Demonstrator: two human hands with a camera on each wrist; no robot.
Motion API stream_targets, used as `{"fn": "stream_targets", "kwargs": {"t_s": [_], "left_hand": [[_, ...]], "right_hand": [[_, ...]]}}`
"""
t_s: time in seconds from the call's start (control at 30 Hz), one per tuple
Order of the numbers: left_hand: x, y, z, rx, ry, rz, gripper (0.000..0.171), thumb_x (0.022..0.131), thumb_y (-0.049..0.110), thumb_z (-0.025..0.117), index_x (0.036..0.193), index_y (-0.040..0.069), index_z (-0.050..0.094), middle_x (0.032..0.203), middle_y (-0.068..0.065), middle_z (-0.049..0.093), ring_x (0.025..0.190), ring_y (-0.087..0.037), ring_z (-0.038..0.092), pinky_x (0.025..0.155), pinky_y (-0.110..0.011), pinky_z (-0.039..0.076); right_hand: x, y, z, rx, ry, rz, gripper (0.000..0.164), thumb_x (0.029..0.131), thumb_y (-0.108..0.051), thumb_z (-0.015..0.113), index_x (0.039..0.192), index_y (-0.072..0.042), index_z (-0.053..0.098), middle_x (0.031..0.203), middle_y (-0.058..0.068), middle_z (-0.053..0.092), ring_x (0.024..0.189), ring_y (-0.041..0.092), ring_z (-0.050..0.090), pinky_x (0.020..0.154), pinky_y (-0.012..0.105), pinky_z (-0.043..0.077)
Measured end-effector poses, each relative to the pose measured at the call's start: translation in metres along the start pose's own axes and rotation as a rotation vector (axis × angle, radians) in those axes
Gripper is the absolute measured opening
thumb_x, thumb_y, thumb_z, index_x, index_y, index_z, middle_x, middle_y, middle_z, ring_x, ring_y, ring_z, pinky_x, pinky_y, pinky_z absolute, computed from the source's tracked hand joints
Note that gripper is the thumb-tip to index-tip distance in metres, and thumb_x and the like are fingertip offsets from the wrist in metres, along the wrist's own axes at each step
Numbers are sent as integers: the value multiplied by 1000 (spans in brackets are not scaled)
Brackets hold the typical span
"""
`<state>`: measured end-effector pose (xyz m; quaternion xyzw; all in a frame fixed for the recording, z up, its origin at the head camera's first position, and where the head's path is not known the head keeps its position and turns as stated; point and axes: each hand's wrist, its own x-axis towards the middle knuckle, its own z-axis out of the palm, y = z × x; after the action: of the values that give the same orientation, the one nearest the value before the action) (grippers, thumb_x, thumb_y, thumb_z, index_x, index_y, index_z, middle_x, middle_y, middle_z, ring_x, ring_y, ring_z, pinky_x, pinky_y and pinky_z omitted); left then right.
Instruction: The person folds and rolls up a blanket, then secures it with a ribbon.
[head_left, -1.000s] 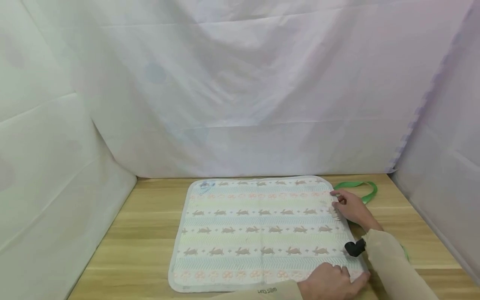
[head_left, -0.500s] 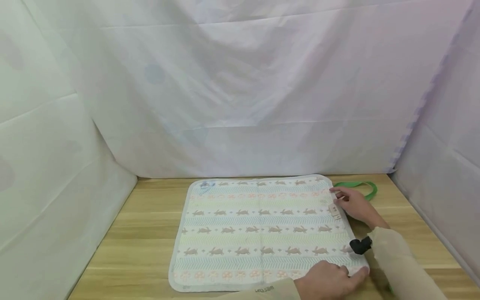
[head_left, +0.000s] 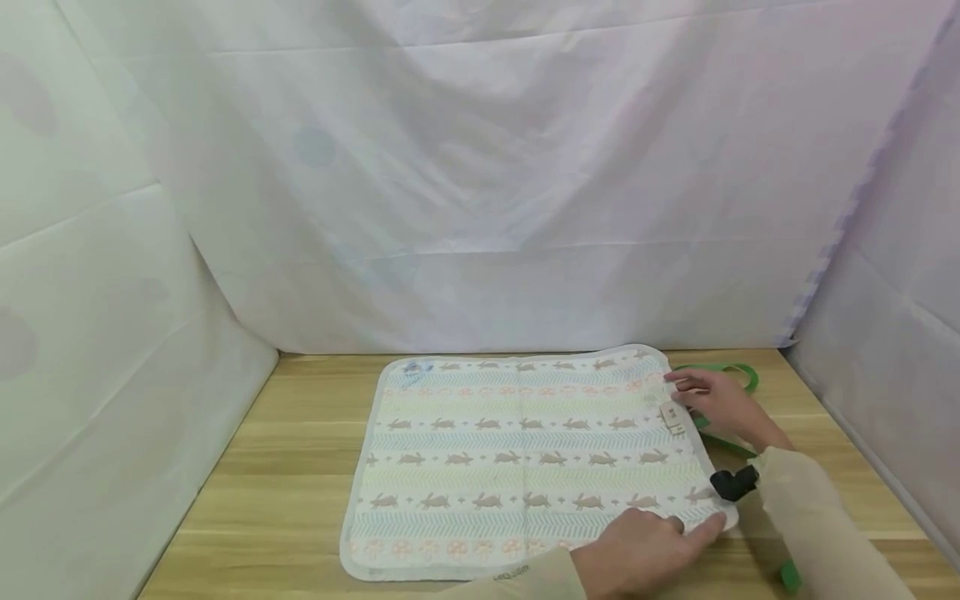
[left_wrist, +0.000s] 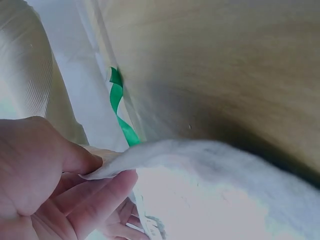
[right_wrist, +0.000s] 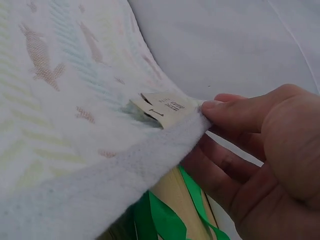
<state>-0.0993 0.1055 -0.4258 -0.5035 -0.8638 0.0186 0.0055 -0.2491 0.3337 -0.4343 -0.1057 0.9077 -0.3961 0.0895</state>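
A pale quilted cloth mat [head_left: 517, 458], striped and printed with brown rabbits, spreads over the wooden table. My left hand [head_left: 637, 550] pinches its near right corner between thumb and fingers; the left wrist view has that edge [left_wrist: 200, 150] raised off the wood. Farther along the same side, my right hand [head_left: 727, 408] pinches the border beside a small sewn-on label [right_wrist: 172, 107]. Between the two hands the right side of the mat is lifted, while its left part lies flat. A green ribbon [right_wrist: 162, 220] runs beneath and beyond the lifted side.
Wooden tabletop [head_left: 262, 467] extends left of the mat. White cloth hangs behind [head_left: 487, 300] and along both sides. The ribbon's loop [head_left: 750, 377] lies past the right hand, and another green bit [head_left: 790, 575] shows by the right sleeve.
The right side of the mat has risen a little, its near right corner shifting away from the front edge. Both hands moved slightly with it, and more green ribbon shows.
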Motion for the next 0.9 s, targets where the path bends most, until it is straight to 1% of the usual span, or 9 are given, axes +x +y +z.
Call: {"fn": "stream_targets", "kwargs": {"t_s": [0.07,0.2,0.33,0.4,0.5,0.67,0.77,0.83,0.9], "left_hand": [[-4,-2,0,-1,27,1,51,106,28,47,153,26,28,81,14,62,62,1,55,53,-15,39],[-12,-7,2,-38,65,-3,57,104,25,49,155,21,23,86,11,64,68,-1,59,57,-14,42],[-19,-12,2,-119,52,-20,66,103,23,52,157,21,14,99,7,67,75,-3,61,62,-14,45],[-22,-15,1,-148,65,-22,69,103,21,52,158,20,10,101,5,68,74,-3,61,62,-14,45],[-28,-19,1,-166,107,-34,75,102,19,55,159,19,8,108,3,69,76,-4,63,66,-14,49],[-36,-24,1,-162,215,-63,91,88,13,70,159,16,12,110,4,70,66,0,56,60,-13,47],[-40,-26,0,-187,255,-88,96,83,11,74,159,16,14,104,6,71,60,2,48,57,-10,44],[-43,-27,-1,-215,271,-107,97,83,10,73,159,15,13,92,9,69,57,3,43,53,-8,40],[-45,-27,-1,-239,296,-120,95,86,8,71,159,13,11,78,11,62,54,5,38,50,-7,35]], "right_hand": [[1,-1,-2,37,-16,18,42,100,-21,60,137,-1,55,127,31,58,104,35,66,73,34,59],[2,-4,-6,46,-44,29,42,100,-20,60,137,0,54,128,31,58,104,33,66,73,36,60],[4,-8,-10,67,-61,32,43,100,-19,60,138,0,53,129,30,58,104,32,66,74,37,60],[4,-10,-11,80,-66,35,45,100,-20,60,139,0,52,129,30,58,102,30,67,74,38,60],[5,-14,-14,101,-89,32,48,100,-21,60,141,0,49,130,30,57,100,28,67,76,40,59],[6,-22,-17,134,-120,16,47,101,-18,58,144,0,46,133,31,53,105,33,64,76,39,59],[7,-29,-19,130,-124,7,46,102,-15,56,144,1,46,133,32,51,107,35,64,77,37,59],[8,-33,-20,129,-122,3,45,102,-14,55,143,2,46,133,32,51,106,35,64,77,36,59],[9,-38,-20,132,-117,3,44,102,-14,54,143,2,46,132,32,51,103,31,65,78,35,59]]}}
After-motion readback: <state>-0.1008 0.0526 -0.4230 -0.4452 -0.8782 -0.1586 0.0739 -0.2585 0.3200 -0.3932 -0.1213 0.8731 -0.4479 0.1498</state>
